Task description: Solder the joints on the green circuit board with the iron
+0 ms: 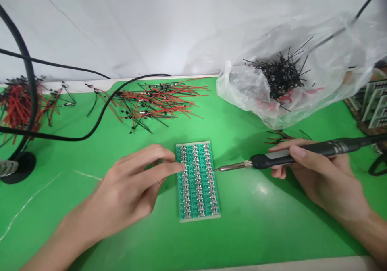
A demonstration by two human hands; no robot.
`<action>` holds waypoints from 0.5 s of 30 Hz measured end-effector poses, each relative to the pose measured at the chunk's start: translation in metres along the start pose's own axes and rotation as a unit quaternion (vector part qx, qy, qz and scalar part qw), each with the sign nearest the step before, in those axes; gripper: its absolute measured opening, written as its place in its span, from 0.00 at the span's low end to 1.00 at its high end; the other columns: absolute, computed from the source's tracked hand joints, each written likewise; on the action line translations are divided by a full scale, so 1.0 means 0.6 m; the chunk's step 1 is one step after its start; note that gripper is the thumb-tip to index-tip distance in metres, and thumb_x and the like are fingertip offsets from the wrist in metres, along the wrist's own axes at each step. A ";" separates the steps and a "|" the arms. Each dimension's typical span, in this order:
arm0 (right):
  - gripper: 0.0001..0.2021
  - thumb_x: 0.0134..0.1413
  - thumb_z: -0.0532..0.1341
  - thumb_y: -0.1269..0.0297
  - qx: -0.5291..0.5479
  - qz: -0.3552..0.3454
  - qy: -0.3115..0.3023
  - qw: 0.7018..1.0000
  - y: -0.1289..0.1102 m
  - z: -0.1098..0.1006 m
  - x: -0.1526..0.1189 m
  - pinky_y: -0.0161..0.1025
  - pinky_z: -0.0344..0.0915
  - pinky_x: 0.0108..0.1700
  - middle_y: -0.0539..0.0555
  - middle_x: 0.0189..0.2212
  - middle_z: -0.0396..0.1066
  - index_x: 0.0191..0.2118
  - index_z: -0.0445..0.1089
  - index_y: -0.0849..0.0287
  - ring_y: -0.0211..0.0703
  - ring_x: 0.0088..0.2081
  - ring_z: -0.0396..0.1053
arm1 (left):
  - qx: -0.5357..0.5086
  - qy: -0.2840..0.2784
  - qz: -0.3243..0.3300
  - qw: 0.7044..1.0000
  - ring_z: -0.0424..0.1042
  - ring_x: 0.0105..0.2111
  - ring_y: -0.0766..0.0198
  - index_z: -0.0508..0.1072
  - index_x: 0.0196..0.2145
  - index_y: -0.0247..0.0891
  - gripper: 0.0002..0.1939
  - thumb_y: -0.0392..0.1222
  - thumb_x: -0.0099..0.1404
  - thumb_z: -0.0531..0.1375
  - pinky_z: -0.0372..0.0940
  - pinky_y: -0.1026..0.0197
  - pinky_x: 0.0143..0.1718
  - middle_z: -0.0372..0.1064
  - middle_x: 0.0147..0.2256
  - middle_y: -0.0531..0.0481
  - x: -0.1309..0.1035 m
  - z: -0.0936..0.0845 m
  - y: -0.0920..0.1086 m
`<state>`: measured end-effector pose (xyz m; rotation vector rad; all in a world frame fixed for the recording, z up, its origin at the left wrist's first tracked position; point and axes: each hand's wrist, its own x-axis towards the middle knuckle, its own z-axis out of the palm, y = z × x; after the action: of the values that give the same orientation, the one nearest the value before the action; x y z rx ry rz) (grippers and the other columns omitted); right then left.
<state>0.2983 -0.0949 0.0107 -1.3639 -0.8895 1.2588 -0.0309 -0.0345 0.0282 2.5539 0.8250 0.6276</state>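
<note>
A green circuit board panel [191,186] with three columns of small metal components lies flat on the green mat. My left hand [136,182] reaches over the board's left edge, thumb and forefinger pinched on a thin solder wire [189,165]. The wire's short end sticks out over the board, and a pale strand trails across the mat behind the hand. In my right hand [320,182] is a black soldering iron [272,158], held like a pen. Its metal tip points left, at the board's right edge; whether it touches the board I cannot tell.
Red and black wire leads [160,97] lie behind the board, with a denser pile [19,105] far left. A clear plastic bag [242,89] holds black pieces. Black cables [99,121] cross the left side. Boards [376,101] stand at the right edge.
</note>
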 end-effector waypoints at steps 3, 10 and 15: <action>0.06 0.52 0.69 0.61 0.000 0.000 0.005 1.000 0.000 0.001 0.003 0.35 0.72 0.23 0.54 0.23 0.80 0.32 0.83 0.56 0.42 0.21 0.75 | -0.058 0.056 -0.015 0.997 0.75 0.39 0.69 0.74 0.51 0.41 0.17 0.27 0.66 0.60 0.73 0.65 0.39 0.75 0.40 0.53 0.003 0.008 0.012; 0.06 0.53 0.69 0.61 0.007 -0.002 -0.003 1.000 0.001 0.003 0.005 0.34 0.73 0.24 0.53 0.23 0.80 0.33 0.83 0.56 0.41 0.22 0.76 | -0.072 0.108 -0.038 0.991 0.78 0.36 0.69 0.75 0.50 0.39 0.17 0.28 0.64 0.65 0.75 0.63 0.39 0.79 0.38 0.54 0.010 0.030 0.036; 0.07 0.54 0.69 0.61 0.006 0.007 -0.005 1.000 0.001 0.002 0.004 0.32 0.73 0.25 0.54 0.23 0.80 0.33 0.83 0.57 0.40 0.23 0.76 | -0.073 0.107 -0.018 0.991 0.78 0.37 0.70 0.75 0.49 0.36 0.17 0.26 0.63 0.65 0.75 0.65 0.41 0.79 0.38 0.54 0.008 0.038 0.030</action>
<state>0.2975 -0.0925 0.0099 -1.3585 -0.8791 1.2800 -0.0075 -0.0502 0.0198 2.3639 0.8582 0.9276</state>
